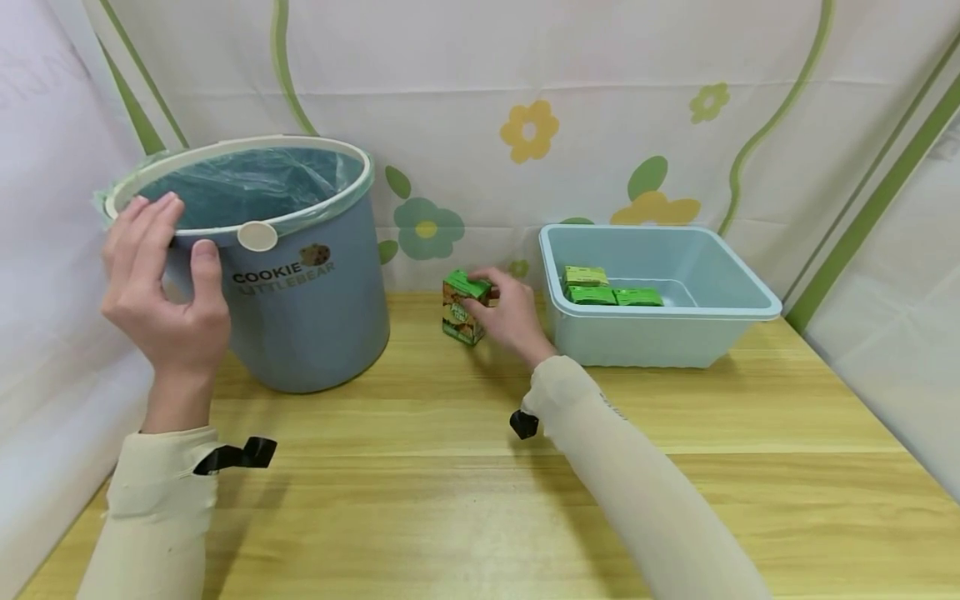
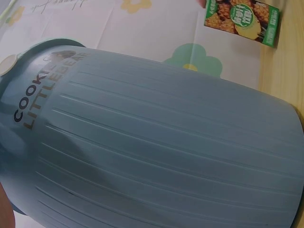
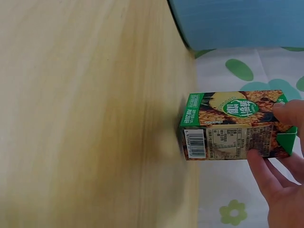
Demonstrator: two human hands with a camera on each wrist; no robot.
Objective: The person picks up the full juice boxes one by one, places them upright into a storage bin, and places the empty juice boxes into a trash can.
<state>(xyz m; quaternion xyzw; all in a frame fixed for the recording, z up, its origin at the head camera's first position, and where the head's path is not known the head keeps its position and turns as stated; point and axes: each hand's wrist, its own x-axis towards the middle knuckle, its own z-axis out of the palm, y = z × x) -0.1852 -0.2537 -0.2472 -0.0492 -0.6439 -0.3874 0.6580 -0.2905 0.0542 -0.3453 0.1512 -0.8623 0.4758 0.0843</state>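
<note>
On the table by the back cloth stands a green and brown juice carton [image 1: 462,310], upright, with pineapple pictures and a green top. My right hand [image 1: 512,312] pinches its upper part between thumb and fingers; the right wrist view shows the barcode side of the carton [image 3: 228,142]. To the left, a blue bin [image 1: 315,317] lettered COOKIE LITTLEBEAR stands with a clear liner over its pale rim. My left hand [image 1: 168,292] is at the bin's front left rim, fingers extended upward over it and thumb apart. Only a sliver of that hand enters the left wrist view.
Right of the carton, a light blue rectangular tub [image 1: 637,342] holds several green packets [image 1: 591,295] at its left end. A flower-printed cloth [image 1: 450,108] hangs close behind everything. The wooden table [image 1: 420,500] extends in front of the bin and tub.
</note>
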